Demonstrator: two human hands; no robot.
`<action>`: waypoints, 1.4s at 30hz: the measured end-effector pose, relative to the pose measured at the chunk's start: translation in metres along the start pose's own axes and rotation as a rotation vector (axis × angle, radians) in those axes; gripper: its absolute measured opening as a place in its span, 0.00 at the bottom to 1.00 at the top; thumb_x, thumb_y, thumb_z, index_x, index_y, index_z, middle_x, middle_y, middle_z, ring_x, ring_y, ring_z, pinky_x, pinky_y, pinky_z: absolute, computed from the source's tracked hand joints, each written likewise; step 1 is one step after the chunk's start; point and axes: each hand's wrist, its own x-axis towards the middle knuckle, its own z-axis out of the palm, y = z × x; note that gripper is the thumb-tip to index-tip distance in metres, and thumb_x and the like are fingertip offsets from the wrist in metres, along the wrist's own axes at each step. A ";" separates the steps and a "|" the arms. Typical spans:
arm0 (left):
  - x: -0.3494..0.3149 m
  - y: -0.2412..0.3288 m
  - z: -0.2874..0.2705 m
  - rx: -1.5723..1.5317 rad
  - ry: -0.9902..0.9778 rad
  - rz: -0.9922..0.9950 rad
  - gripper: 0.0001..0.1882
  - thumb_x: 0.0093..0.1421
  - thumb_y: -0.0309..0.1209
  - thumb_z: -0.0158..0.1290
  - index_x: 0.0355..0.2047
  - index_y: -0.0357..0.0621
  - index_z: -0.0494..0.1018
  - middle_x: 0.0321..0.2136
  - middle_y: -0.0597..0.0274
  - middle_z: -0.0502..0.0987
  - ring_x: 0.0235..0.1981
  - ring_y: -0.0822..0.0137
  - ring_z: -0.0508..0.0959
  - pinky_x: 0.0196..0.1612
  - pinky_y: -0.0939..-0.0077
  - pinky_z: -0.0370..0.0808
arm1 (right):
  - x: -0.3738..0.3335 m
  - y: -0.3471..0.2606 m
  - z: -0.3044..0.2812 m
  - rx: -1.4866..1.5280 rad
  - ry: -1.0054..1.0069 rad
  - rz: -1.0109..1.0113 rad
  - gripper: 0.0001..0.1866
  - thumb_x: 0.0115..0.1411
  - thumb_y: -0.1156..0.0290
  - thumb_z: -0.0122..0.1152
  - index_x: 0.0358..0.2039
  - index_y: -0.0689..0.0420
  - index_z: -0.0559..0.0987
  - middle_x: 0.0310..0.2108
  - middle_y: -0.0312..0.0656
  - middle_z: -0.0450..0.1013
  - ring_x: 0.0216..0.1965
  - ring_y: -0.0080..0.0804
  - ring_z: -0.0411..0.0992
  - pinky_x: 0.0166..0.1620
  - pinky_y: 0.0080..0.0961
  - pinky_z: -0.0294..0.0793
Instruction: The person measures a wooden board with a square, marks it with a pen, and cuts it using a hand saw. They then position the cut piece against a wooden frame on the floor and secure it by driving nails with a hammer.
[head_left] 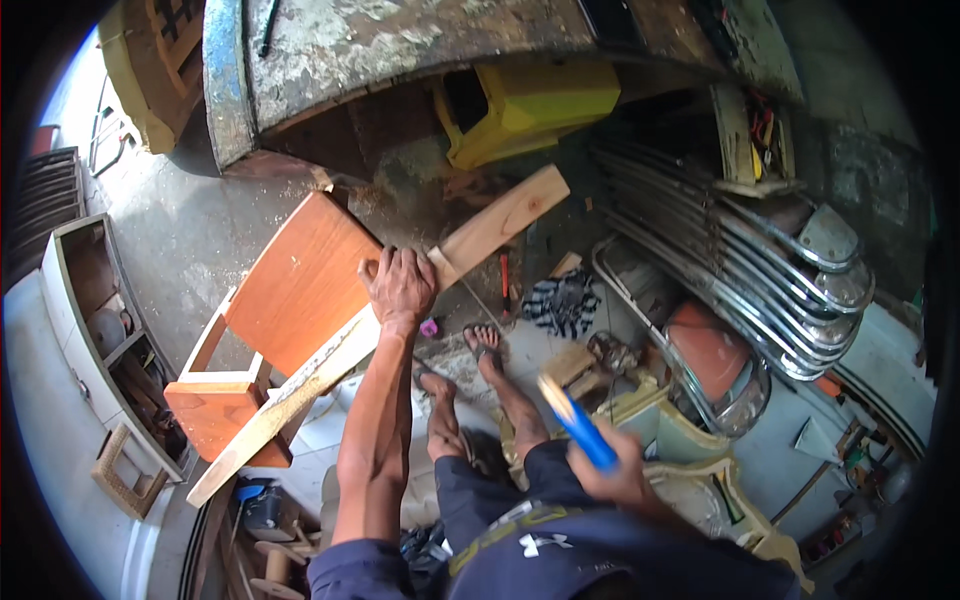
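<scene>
Stacked chrome tubular frames [740,268] crowd the right.
Left hand [403,285], fingers bent, grips a pale wooden plank [507,212]; right hand [615,467] clutches a blue wood-tipped stick [583,428].

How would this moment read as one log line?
left hand: on wooden beam | right hand: holding blue tool, blurred | orange-brown panel: beside beam

Grey floor [225,215], worn workbench [420,38], metal frames [745,272]

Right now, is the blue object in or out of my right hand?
In: your right hand is wrapped around the blue object, whose pale end juts out. Motion blur hides finer detail.
</scene>
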 end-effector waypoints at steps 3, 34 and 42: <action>0.016 0.013 -0.006 -0.007 -0.010 -0.008 0.13 0.66 0.39 0.48 0.32 0.44 0.76 0.35 0.54 0.82 0.49 0.56 0.78 0.57 0.47 0.60 | -0.036 -0.015 -0.028 -0.392 0.039 -0.319 0.06 0.52 0.75 0.67 0.28 0.57 0.76 0.24 0.40 0.77 0.20 0.35 0.76 0.28 0.29 0.76; 0.007 0.003 -0.007 -0.004 -0.049 -0.005 0.13 0.66 0.39 0.48 0.31 0.44 0.76 0.35 0.53 0.82 0.50 0.57 0.78 0.56 0.49 0.60 | 0.044 0.007 0.026 -0.013 0.018 -0.065 0.07 0.54 0.72 0.66 0.28 0.58 0.75 0.17 0.47 0.70 0.18 0.43 0.74 0.25 0.36 0.73; 0.011 0.024 -0.002 -0.009 -0.092 0.007 0.13 0.66 0.40 0.49 0.32 0.45 0.75 0.35 0.55 0.82 0.50 0.58 0.77 0.57 0.49 0.60 | 0.069 0.019 0.031 -0.032 0.063 -0.026 0.09 0.53 0.68 0.65 0.31 0.59 0.77 0.20 0.48 0.71 0.18 0.38 0.72 0.24 0.33 0.71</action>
